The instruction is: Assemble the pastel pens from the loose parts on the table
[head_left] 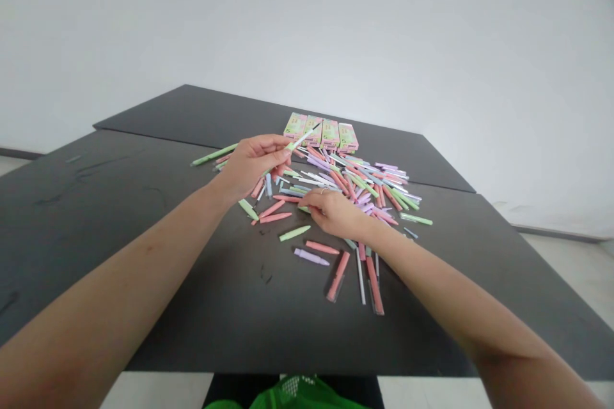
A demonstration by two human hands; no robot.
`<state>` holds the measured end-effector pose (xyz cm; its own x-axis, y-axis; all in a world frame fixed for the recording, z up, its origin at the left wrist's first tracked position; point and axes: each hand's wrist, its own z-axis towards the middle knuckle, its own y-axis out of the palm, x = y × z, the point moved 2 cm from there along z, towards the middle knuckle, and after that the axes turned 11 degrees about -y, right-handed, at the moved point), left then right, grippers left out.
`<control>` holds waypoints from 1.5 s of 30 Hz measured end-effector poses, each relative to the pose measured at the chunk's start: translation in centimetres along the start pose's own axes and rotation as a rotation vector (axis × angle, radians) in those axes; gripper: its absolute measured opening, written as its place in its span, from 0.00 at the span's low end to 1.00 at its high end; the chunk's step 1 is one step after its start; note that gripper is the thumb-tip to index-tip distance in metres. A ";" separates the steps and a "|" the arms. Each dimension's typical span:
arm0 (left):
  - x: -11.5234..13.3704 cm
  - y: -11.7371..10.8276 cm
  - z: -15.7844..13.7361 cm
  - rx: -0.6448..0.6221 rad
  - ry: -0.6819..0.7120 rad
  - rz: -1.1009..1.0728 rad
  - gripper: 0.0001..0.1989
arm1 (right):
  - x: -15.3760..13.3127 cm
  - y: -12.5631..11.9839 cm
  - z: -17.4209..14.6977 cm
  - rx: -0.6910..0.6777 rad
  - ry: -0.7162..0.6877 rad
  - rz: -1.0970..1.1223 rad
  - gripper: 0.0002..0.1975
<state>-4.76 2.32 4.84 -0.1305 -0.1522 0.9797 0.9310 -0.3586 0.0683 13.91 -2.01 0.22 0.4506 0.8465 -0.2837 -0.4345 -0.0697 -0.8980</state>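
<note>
Item, one row of boxes (330,131), pink and green, four across the front, standing on the dark table (215,307); all places below are reckoned from it.

Item, one slim white rod (306,135), dark at the tip, green at the held end; it slants up from the left hand (254,163), its tip overlapping the boxes in my view. Thumb and forefinger pinch the green end. Judged light, fairly stiff, smooth enough to roll in the fingers; the thin shaft could bend, so the thicker green part looks the best hold, the tip left untouched.

Item, one right hand (333,211), ring on a finger, on the person's side of the boxes, fingers curled down over a green piece (304,209); whether they grip it I cannot tell.

Item, pen parts (339,182), many, heaped before the boxes: red, green, lilac, blue, white. Probably light, hard plastic, best taken mid-barrel.

Item, farther from the boxes, towards the person: a lilac barrel (311,257), a red pen piece with a clear cap (338,276), a loose white stick (360,276).
</note>
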 end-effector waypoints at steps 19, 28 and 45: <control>-1.2 -3.2 -3.6 -0.024 0.050 -0.009 0.09 | -5.0 5.7 8.9 -0.194 0.056 -0.263 0.12; -1.0 -3.1 -3.8 -0.006 0.033 0.010 0.10 | -5.4 5.7 10.1 -0.293 0.139 -0.293 0.12; -2.4 -1.7 -3.7 -0.061 -0.077 0.171 0.11 | 1.4 -3.0 -0.6 0.628 0.455 0.805 0.11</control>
<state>-7.33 -0.14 1.65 0.0566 -0.1454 0.9878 0.9146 -0.3892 -0.1097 16.29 -0.95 2.29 0.0478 0.3931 -0.9182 -0.9870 -0.1226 -0.1039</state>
